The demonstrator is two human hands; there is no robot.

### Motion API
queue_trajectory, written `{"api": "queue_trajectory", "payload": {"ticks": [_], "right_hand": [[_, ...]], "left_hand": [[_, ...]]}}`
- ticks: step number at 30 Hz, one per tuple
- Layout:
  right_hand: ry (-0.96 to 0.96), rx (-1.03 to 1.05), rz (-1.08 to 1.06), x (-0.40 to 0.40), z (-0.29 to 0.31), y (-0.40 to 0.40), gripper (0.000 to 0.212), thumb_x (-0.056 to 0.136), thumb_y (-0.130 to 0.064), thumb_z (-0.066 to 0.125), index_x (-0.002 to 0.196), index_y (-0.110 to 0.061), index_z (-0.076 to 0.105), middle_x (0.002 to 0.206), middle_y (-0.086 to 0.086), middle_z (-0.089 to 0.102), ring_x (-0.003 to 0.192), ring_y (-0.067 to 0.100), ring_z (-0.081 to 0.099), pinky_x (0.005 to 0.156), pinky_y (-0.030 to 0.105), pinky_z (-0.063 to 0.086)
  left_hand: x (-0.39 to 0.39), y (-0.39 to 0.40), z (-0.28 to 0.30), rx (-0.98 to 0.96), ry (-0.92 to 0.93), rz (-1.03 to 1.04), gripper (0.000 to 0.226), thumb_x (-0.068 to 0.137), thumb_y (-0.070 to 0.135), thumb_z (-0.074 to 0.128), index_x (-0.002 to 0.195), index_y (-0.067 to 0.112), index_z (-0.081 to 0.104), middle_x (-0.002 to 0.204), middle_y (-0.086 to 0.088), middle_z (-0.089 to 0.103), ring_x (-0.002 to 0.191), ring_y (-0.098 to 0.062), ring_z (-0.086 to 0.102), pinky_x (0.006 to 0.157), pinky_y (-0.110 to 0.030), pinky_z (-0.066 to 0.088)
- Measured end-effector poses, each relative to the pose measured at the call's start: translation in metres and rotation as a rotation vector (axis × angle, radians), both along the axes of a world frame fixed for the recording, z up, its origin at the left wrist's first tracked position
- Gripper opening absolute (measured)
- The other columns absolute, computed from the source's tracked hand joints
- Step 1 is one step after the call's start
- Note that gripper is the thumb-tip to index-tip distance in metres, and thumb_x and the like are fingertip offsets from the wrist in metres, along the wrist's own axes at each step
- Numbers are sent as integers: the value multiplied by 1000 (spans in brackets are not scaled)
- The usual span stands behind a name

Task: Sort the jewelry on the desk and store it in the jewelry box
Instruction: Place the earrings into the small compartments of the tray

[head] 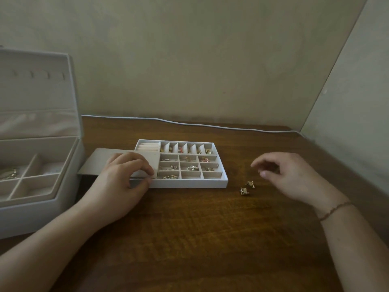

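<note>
A white compartment tray [189,183] sits in the middle of the wooden desk [200,228], with several small gold, pearl and pink pieces in its cells. My left hand [124,180] grips the tray's front left corner, fingers curled over a flat grey lid panel [101,163] that covers its left part. Two small gold earrings [247,187] lie on the desk right of the tray. Just above and right of them hovers my right hand [288,175], fingers loosely curled and holding nothing. The open white jewelry box [35,165] stands at the far left.
A grey cable [210,125] runs along the desk's back edge against the wall. A second wall closes in on the right. The jewelry box's raised lid [35,91] has hooks and a pouch; gold chains lie in its left compartment.
</note>
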State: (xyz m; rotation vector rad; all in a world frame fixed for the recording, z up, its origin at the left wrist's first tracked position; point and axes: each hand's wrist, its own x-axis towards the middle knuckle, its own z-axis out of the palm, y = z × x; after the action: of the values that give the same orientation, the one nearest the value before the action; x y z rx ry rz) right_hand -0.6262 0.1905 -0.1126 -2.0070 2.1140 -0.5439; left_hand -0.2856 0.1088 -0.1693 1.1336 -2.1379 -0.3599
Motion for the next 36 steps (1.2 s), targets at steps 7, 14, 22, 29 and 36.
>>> {"api": "queue_trajectory", "payload": {"ticks": [7,14,22,29,36], "right_hand": [[101,185,74,9,-12,-9,31,88,-20,68,101,-48,62,107,-23,56,95,-4,54,78,16,45],[118,162,44,11,-9,-6,25,88,-22,67,79,-44,63,99,-21,60,93,-2,55,70,14,42],[-1,224,123,25,-3,0,30,87,-21,69,102,-47,61,82,-15,67,80,-6,60,65,16,46],[36,233,66,26,-7,-5,9,85,-29,71,84,-38,71,86,-19,66,80,-2,61,62,15,45],[-128,151,76,32,-1,-2,10,85,-23,71,81,-32,74,71,-15,71,66,1,67,59,16,47]], "left_hand": [[0,0,1,11,-3,-5,16,86,20,70,92,35,68,110,19,56,116,-7,40,95,-30,33],[0,0,1,16,-12,-3,16,86,20,69,92,35,68,110,19,55,116,-7,40,95,-29,33],[0,-1,0,22,-12,4,14,87,22,69,93,34,69,110,19,56,118,-8,41,98,-32,35],[1,-1,0,26,-8,0,15,87,23,69,92,37,67,110,21,55,119,-9,41,99,-34,37],[0,-1,0,32,-2,-4,15,87,23,69,94,36,68,111,20,55,118,-6,39,99,-33,36]]}}
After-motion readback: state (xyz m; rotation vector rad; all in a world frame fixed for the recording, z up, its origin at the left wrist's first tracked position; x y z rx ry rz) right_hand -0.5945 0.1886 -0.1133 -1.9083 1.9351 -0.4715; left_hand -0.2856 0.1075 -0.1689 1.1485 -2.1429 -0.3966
